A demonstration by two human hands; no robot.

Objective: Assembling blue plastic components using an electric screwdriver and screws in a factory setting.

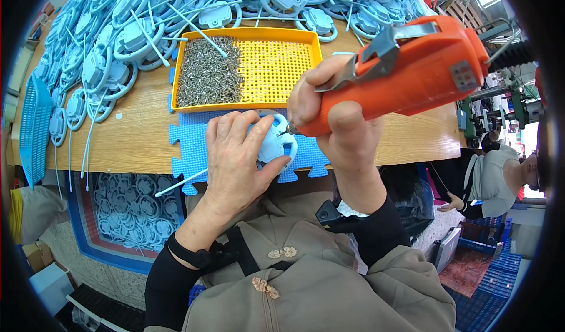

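Observation:
My right hand [347,120] is wrapped round an orange electric screwdriver [400,67], which tilts down to the left. Its bit meets a light blue plastic part [273,143] with a ring-shaped rim and a long thin stem. My left hand [238,149] presses that part onto a blue foam mat [191,135], fingers over its top and thumb along its near side. The stem sticks out to the left below my wrist. Just beyond my hands stands a yellow tray [276,102], its left half heaped with small metal screws [209,70].
A large heap of similar light blue parts [132,37] covers the back and left of the wooden table [141,138]. A blue basket [35,132] stands at the left edge. Below is a crate [135,214] of parts. Another person [497,179] is at the right.

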